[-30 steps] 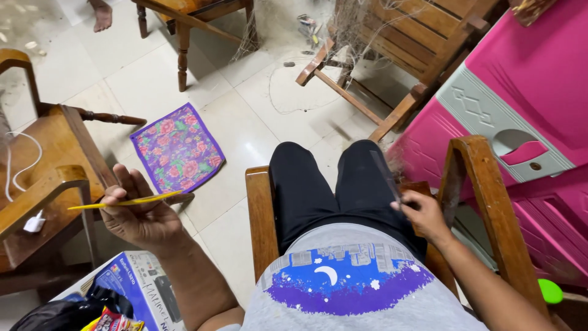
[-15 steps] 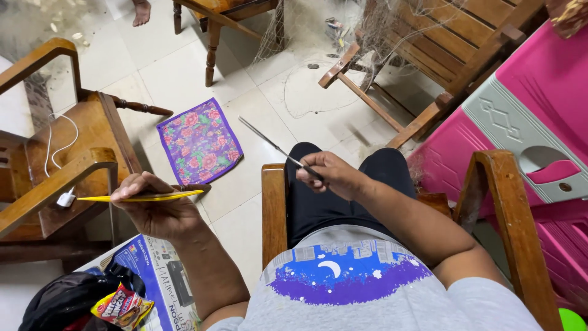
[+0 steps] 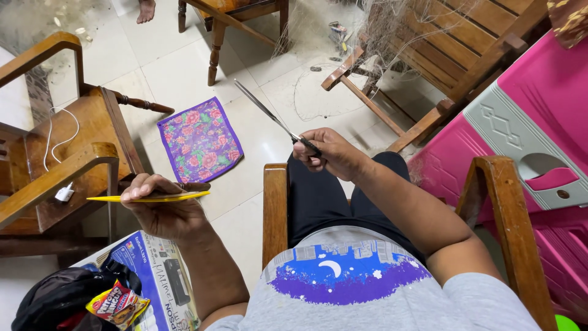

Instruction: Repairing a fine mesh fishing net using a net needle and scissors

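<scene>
My left hand [image 3: 160,207] grips a flat yellow tool [image 3: 147,197] with pointed ends, held level above the floor beside the chair's left armrest [image 3: 275,208]. My right hand [image 3: 327,153] is closed on the handles of long metal scissors [image 3: 269,115], whose shut blades point up and to the left, over my lap. A fine, pale fishing net [image 3: 392,37] drapes over the wooden chair ahead; any strand between my hands is too thin to see.
A purple flowered cloth [image 3: 199,140] lies on the tiled floor. A wooden chair [image 3: 67,153] with a white charger cable stands at left. Pink plastic furniture [image 3: 527,141] fills the right. A blue box [image 3: 162,276] and a snack bag [image 3: 119,303] sit at lower left.
My right hand came up from beside my right thigh to the middle of my lap, bringing the scissors with blades pointing up-left. My left hand keeps the yellow tool level.
</scene>
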